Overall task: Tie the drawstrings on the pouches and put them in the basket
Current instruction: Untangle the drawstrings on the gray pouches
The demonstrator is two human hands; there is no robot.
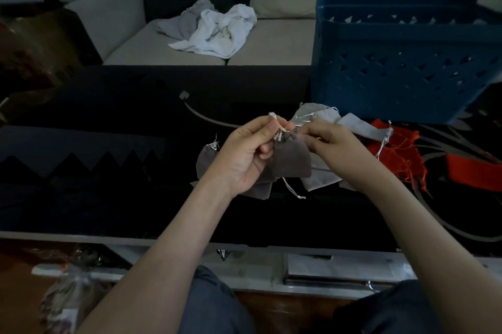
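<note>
Above the dark table, the left hand [244, 154] and right hand [330, 140] each pinch a drawstring [274, 123] of the grey pouch [292, 159], and the thin cord may slip before the knot tightens.

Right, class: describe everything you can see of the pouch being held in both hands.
The pouch is small, dark grey and looks like soft cloth. Its mouth is gathered at the top, where pale drawstrings come out. It hangs upright above the dark table, over other grey pouches. The left hand pinches the strings and touches its left edge; the right hand holds it at the neck's right side. No knot can be made out.
</note>
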